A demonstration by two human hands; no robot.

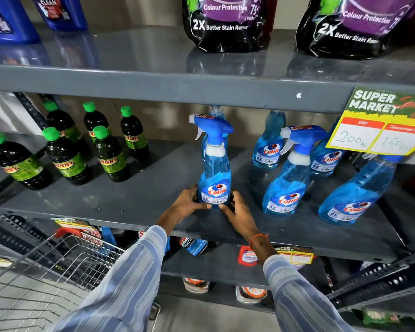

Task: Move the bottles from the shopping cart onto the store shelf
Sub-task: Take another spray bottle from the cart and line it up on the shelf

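A blue Colin spray bottle (215,168) stands upright near the front of the grey middle shelf (134,200). My left hand (188,204) cups its base from the left, and my right hand (237,213) holds the base from the right. Several more blue spray bottles (285,183) stand on the same shelf to the right, and one stands behind the held bottle. The wire shopping cart (65,259) is at the lower left, beside my left sleeve; I see no bottles in its visible part.
Several dark bottles with green caps (65,159) fill the shelf's left side. A price sign (381,121) hangs from the upper shelf edge at right. Black detergent pouches (228,22) and blue jugs (7,20) stand above. Packets lie on the lower shelves.
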